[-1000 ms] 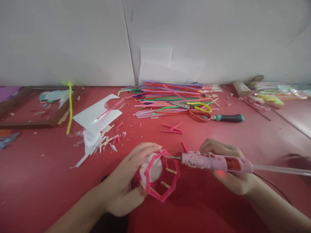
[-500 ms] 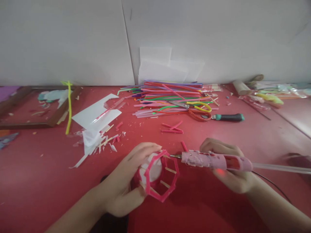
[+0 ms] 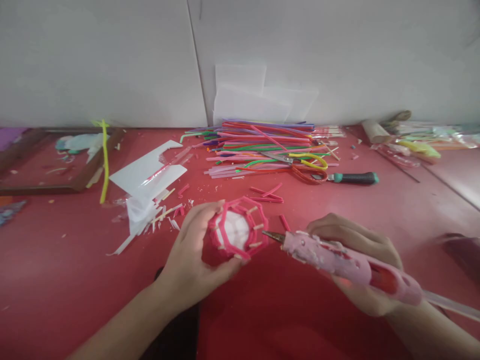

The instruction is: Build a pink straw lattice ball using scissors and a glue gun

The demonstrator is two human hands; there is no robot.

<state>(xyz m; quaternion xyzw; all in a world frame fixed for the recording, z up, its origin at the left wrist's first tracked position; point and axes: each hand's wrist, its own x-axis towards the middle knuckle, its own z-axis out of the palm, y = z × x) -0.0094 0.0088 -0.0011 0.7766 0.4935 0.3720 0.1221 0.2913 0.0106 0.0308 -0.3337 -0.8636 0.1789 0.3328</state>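
Note:
Fingers and thumb of my left hand [image 3: 198,250] wrap round the side of a small pink-red frame [image 3: 224,227], built of polygon rings joined by short wooden sticks, with a white base inside. Its open end faces toward me and to the right. In my right hand [image 3: 356,245] is a pink glue gun [image 3: 333,260], its metal nozzle pointing left, close to the frame's right edge. A clear glue stick [image 3: 453,305] sticks out of the gun's back end. Short red strips [image 3: 268,194] lie on the table behind the frame.
Behind lies a pile of coloured sticks [image 3: 262,137] with scissors [image 3: 309,161] and a utility knife [image 3: 354,178]. White card [image 3: 138,172] and scraps are at left, near a brown tray [image 3: 41,190]. A grey wall [image 3: 112,60] closes the back of the red table [image 3: 75,280].
My left hand has turned and tilted the frame, raising it slightly and leftward. The glue gun has swung so its back end is lower and nearer, and its nozzle has come off the top edge.

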